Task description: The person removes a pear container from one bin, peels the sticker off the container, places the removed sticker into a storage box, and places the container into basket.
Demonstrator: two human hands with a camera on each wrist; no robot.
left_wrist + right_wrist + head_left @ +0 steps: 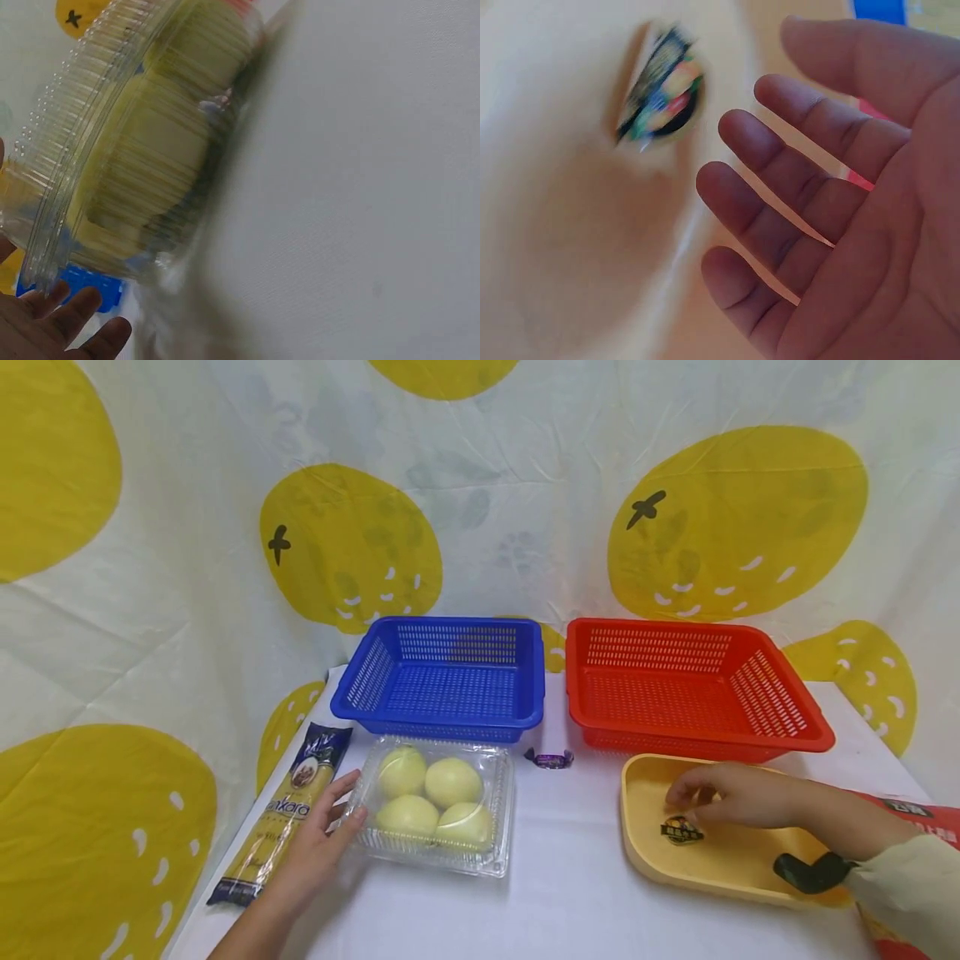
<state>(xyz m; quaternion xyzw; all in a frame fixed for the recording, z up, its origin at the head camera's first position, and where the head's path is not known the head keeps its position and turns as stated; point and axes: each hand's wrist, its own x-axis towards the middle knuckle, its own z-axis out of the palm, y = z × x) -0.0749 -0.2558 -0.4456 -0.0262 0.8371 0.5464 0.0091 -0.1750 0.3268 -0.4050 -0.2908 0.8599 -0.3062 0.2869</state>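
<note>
On the table sits a clear plastic clamshell box (495, 852) holding several pale yellow-green round fruits (453, 782). My left hand (324, 835) is at the box's left side, fingers and thumb spread and fingertips right at its edge. In the left wrist view the box (67, 142) looks tilted. Over the yellow tray (750, 868) hovers my right hand (738, 795), its fingers loosely bent with nothing between them. Just below those fingers, a small flat piece (681, 830) with a dark banner and colourful print lies in the tray; in the right wrist view this piece (660, 86) is blurred.
A blue basket (442, 724) and a red basket (697, 741) stand at the back. Between them and the front lies a purple-wrapped candy (551, 760). A pasta packet (281, 818) lies far left, and a red package (911, 814) is partly hidden under my right arm.
</note>
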